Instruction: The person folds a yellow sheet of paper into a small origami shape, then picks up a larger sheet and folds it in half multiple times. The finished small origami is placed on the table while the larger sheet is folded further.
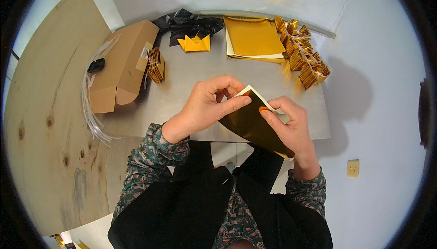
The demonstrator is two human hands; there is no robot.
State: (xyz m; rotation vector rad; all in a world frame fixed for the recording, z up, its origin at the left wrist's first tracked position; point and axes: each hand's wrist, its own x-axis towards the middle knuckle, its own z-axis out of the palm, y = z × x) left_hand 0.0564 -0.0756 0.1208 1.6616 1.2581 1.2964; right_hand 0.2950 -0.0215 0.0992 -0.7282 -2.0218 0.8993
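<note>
A sheet of gold foil paper (257,124) with a pale edge is held up between both hands, over the near edge of the metal table. My left hand (205,101) pinches its upper left corner, thumb on the gold face and fingers curled behind. On the right side, my right hand (293,124) grips the pale-edged border between thumb and fingers. The sheet looks folded over or curved, and its lower end hangs toward my lap. Beyond the hands, a folded gold paper shape with pointed tips (195,44) stands on the table.
A stack of gold sheets (255,37) lies at the back right, beside tied bundles of folded gold paper (298,55). To the left are another bundle (156,67), a cardboard box (123,62), clear plastic strips (88,108) and a wooden board (50,158). Behind sits a black plastic bag (182,23).
</note>
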